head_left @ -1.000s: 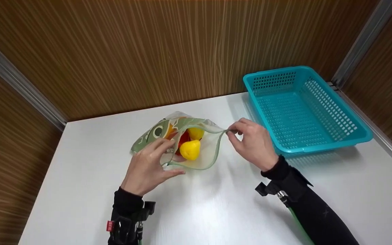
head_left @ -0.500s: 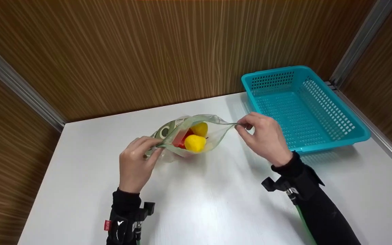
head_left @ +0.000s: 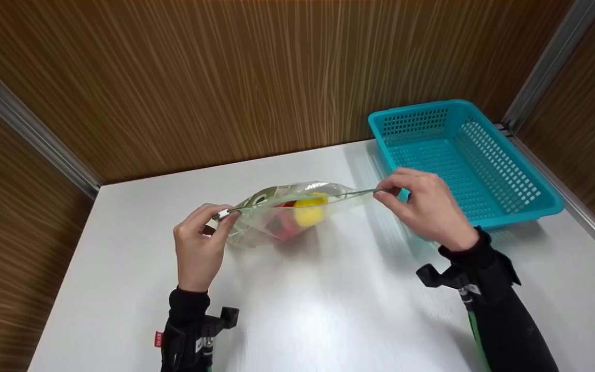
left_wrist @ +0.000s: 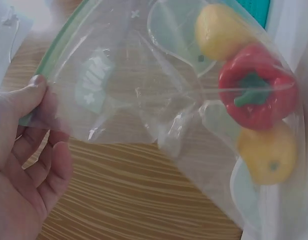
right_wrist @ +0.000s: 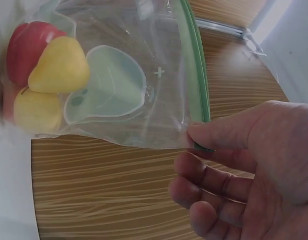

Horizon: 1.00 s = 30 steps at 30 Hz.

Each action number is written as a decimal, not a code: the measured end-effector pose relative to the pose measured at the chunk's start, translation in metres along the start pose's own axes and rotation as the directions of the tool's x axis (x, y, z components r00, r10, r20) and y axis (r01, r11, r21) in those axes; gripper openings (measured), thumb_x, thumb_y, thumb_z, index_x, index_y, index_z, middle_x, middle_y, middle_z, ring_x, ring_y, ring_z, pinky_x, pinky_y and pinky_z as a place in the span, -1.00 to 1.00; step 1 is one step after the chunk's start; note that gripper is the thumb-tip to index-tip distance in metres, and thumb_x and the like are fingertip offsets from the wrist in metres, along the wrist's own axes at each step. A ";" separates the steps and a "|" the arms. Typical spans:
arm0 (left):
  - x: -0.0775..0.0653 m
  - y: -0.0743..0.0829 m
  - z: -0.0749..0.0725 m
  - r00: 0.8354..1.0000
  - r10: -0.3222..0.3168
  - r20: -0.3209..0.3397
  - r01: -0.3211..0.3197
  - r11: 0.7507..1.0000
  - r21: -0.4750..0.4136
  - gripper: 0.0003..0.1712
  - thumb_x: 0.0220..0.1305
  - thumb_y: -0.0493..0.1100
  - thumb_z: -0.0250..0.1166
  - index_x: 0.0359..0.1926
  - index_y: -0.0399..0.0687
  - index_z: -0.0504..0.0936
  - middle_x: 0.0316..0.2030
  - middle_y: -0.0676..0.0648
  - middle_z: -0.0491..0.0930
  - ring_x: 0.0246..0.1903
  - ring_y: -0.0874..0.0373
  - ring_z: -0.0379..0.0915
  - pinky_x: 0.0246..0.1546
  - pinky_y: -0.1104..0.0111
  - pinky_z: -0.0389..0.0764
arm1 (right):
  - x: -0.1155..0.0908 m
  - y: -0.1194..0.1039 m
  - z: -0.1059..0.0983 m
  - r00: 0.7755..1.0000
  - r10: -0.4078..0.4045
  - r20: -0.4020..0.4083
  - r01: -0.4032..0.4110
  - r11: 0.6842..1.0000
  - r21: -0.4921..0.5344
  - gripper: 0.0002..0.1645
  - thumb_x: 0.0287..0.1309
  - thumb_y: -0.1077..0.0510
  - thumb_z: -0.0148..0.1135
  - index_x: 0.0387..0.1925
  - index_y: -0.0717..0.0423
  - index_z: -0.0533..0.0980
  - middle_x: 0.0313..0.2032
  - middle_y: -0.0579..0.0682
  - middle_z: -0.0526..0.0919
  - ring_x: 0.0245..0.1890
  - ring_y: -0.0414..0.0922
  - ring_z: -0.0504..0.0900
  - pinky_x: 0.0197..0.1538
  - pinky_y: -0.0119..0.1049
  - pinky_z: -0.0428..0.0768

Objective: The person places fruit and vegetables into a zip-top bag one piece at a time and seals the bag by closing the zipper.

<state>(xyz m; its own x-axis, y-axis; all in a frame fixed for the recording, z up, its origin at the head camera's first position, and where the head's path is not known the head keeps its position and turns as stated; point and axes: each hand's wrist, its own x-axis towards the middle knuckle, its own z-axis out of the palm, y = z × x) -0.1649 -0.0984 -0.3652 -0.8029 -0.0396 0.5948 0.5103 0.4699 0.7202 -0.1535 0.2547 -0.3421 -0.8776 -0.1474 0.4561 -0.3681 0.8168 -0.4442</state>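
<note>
Between the two hands a clear zip bag [head_left: 256, 227] with green prints is stretched by its mouth, the green zip edge drawn nearly straight. My left hand [head_left: 199, 245] pinches the left end of that edge between thumb and fingers. At the opposite corner my right hand [head_left: 426, 206] pinches with thumb and forefinger, its other fingers loosely curled in the right wrist view. Inside, low in the bag, a red bell pepper [left_wrist: 259, 87] lies among yellow fruits; a yellow pear [right_wrist: 61, 65] shows beside it in the right wrist view.
A turquoise plastic basket [head_left: 463, 225] with perforated walls stands on the right of the white table [head_left: 297, 320], just beyond the right hand. Wood-grain panels [head_left: 277, 77] rise behind and at both sides.
The hands have moved apart, the right one rightward. My left hand has gone from spread at the rim to pinching its corner, and the bag's wide-gaping mouth has been pulled into a nearly straight line.
</note>
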 end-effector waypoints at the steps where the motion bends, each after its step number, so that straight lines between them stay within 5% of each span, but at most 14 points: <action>1: 0.000 0.001 0.000 1.000 -0.010 -0.010 0.010 1.000 -0.018 -0.88 0.08 -0.11 0.39 -0.36 -0.05 0.72 -0.48 0.03 0.67 -0.48 0.44 0.42 -0.51 0.59 0.41 | -0.001 0.000 -0.003 1.000 -0.009 0.010 0.009 1.000 0.003 -0.89 0.13 0.04 0.31 -0.34 -0.04 0.66 -0.43 -0.17 0.63 -0.41 -0.30 0.46 -0.42 -0.46 0.39; 8: 0.001 0.002 0.002 0.990 -0.130 -0.050 0.121 0.980 -0.158 -0.84 -0.01 -0.15 0.45 -0.38 -0.12 0.74 -0.50 0.27 0.66 -0.45 0.41 0.53 -0.52 0.58 0.44 | -0.006 0.005 -0.017 0.998 -0.035 0.049 0.034 0.999 0.026 -0.91 0.14 0.03 0.30 -0.34 -0.09 0.66 -0.43 -0.24 0.61 -0.41 -0.37 0.45 -0.41 -0.51 0.40; 15: -0.001 0.002 0.011 0.991 -0.130 0.040 0.135 0.982 -0.133 -0.83 0.07 -0.12 0.40 -0.30 -0.07 0.75 -0.45 -0.06 0.74 -0.43 0.42 0.60 -0.54 0.54 0.42 | -0.005 0.010 -0.009 0.997 0.067 0.045 -0.063 0.995 -0.073 -0.87 0.14 0.07 0.30 -0.32 0.01 0.65 -0.38 -0.10 0.65 -0.32 -0.20 0.56 -0.23 -0.30 0.50; 19: -0.002 0.002 0.014 0.990 -0.132 0.054 0.138 0.982 -0.132 -0.83 0.07 -0.10 0.40 -0.31 -0.06 0.75 -0.46 -0.08 0.74 -0.45 0.38 0.59 -0.56 0.54 0.43 | -0.004 0.006 0.001 0.996 0.083 0.023 -0.080 0.992 -0.098 -0.85 0.11 0.09 0.31 -0.29 0.06 0.65 -0.35 -0.04 0.67 -0.28 -0.11 0.59 -0.18 -0.16 0.54; 30: -0.003 0.001 0.019 0.988 -0.138 0.074 0.146 0.981 -0.126 -0.81 0.06 -0.04 0.40 -0.32 -0.02 0.75 -0.46 -0.04 0.72 -0.58 0.33 0.43 -0.64 0.55 0.34 | -0.001 -0.019 0.036 0.996 -0.089 0.023 0.091 0.989 -0.118 -0.74 -0.02 0.05 0.42 -0.24 0.00 0.66 -0.37 -0.08 0.70 -0.33 -0.15 0.59 -0.24 -0.28 0.56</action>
<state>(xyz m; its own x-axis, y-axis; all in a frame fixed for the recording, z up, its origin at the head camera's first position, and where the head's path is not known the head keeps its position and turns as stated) -0.1675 -0.0813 -0.3726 -0.8862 -0.0382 0.4617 0.4220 0.3446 0.8385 -0.1566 0.2197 -0.3620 -0.8482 -0.2323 0.4760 -0.4078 0.8600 -0.3069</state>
